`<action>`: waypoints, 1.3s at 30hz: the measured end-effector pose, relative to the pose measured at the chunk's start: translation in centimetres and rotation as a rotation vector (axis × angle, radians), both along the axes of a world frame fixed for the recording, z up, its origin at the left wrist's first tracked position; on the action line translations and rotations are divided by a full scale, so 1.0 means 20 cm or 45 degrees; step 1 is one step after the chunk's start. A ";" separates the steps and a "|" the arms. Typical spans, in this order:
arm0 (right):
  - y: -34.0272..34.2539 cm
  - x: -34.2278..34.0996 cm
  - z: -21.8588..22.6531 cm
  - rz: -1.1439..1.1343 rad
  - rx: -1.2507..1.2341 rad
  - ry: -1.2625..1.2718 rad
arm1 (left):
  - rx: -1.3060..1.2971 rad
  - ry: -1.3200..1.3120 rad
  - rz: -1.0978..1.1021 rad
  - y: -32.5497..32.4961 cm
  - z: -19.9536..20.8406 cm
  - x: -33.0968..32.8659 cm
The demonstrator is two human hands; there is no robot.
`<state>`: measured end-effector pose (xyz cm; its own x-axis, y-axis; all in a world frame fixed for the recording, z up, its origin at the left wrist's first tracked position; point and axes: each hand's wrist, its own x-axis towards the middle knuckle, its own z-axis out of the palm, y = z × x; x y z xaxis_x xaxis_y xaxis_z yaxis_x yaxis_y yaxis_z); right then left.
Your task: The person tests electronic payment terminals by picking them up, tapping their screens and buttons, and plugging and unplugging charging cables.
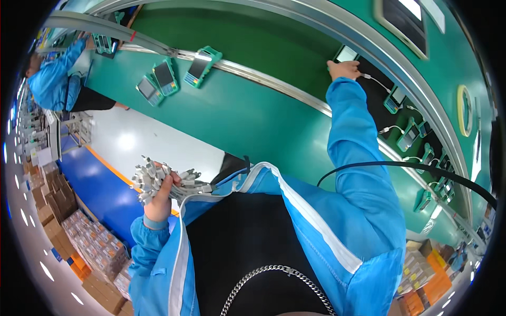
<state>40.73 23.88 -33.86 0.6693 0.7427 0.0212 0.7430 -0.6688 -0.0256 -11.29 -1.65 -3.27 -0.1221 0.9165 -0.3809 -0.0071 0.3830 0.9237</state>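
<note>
A thick bundle of white cables with plug ends point(150, 181) is gripped in my left hand point(159, 203), in front of my body at the left. My right arm stretches far forward over the green belt. At its end my right hand point(343, 70) closes around the lower end of a handheld payment terminal point(347, 54) with a lit screen; its fingertips are partly hidden. Beside that hand runs a white cable point(377, 81), leading toward another payment terminal point(394, 100) on the black strip.
Several teal payment terminals point(200, 67) lie on the green bench point(237, 113) at the left. More cabled terminals point(408, 134) line the right. A metal rail point(263, 79) edges the belt point(253, 37). A black cable point(411, 164) arcs past my right arm. A co-worker point(55, 84) stands far left.
</note>
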 end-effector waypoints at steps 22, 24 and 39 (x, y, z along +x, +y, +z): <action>-0.59 -2.02 1.23 0.286 0.939 1.226 | 0.168 -0.205 -0.992 1.09 -0.19 -0.19; -0.63 -2.02 1.28 0.253 0.923 1.196 | 0.170 -0.185 -1.041 1.07 -0.18 -0.14; -1.00 -1.30 1.16 0.314 0.751 1.063 | 0.184 -0.061 -1.019 0.73 -0.28 0.51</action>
<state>14.69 3.89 -10.69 0.4697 0.8825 0.0252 0.4530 -0.2164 -0.8648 -1.14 13.05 -8.85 0.6043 0.7595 -0.2407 0.1779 0.1659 0.9700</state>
